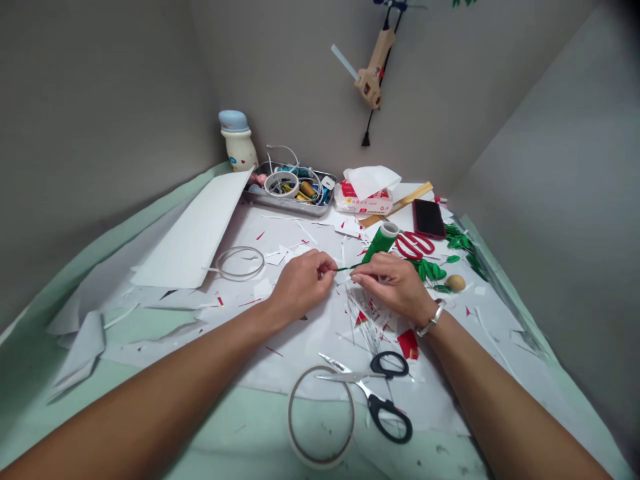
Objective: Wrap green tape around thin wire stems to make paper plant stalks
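Green thread [343, 269], pinched between the fingertips of left hand [306, 280] and right hand [393, 281], above white paper [315, 333] near a green spool [379, 245], could slip or unwind should either pinch slacken.

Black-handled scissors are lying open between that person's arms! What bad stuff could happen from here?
1. The black-handled scissors lie open, so a careless reach might end in a nick.
2. The thin green strand runs between the left hand and the right hand; a hard tug could pull it loose.
3. The green spool is close to the right hand, so a bump might knock it away.
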Demonstrator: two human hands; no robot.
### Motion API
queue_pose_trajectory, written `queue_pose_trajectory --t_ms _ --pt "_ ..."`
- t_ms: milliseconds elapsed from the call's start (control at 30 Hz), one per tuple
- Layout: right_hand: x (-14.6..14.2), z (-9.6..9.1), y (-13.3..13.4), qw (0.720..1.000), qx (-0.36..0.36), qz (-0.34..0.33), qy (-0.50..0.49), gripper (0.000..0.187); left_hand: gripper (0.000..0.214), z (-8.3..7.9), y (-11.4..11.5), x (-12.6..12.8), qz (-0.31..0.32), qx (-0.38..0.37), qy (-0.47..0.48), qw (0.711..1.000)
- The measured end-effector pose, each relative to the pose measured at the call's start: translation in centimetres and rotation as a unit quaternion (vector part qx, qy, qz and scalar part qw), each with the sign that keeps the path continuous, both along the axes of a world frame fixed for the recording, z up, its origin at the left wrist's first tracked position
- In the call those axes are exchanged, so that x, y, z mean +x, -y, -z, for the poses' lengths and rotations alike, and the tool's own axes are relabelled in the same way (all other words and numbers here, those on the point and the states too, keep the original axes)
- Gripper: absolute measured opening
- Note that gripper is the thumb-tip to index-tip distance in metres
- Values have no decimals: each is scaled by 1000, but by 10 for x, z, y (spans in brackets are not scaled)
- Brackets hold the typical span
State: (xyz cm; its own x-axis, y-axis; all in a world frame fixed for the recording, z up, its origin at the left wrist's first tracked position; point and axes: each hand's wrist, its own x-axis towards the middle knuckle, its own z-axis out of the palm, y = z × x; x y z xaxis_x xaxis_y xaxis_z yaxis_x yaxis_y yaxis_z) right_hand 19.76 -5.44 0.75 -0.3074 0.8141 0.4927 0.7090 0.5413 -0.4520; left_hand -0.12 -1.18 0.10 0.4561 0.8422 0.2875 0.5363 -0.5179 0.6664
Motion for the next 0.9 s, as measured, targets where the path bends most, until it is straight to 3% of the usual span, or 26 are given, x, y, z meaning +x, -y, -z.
queue_pose_trajectory --t_ms 100,200,433,600,733,900 --pt "-2 0 1 1000 -3 -7 27 15 13 1 -3 -1 -36 -3 22 999" --pt "-6 0 3 998 -6 -30 60 14 14 1 -2 -1 -30 3 3 1000" --pt "-2 1 0 1000 -6 -11 2 17 14 -1 4 0 109 -14 -51 993" --pt "5 3 -4 990 -70 35 -117 19 10 -5 3 1 175 -117 65 976" --pt "4 7 -5 987 -88 46 -128 19 16 -6 -1 1 115 -224 168 953" --pt "-7 12 -2 998 -60 -6 -6 14 23 -6 -5 0 4 -210 216 954"
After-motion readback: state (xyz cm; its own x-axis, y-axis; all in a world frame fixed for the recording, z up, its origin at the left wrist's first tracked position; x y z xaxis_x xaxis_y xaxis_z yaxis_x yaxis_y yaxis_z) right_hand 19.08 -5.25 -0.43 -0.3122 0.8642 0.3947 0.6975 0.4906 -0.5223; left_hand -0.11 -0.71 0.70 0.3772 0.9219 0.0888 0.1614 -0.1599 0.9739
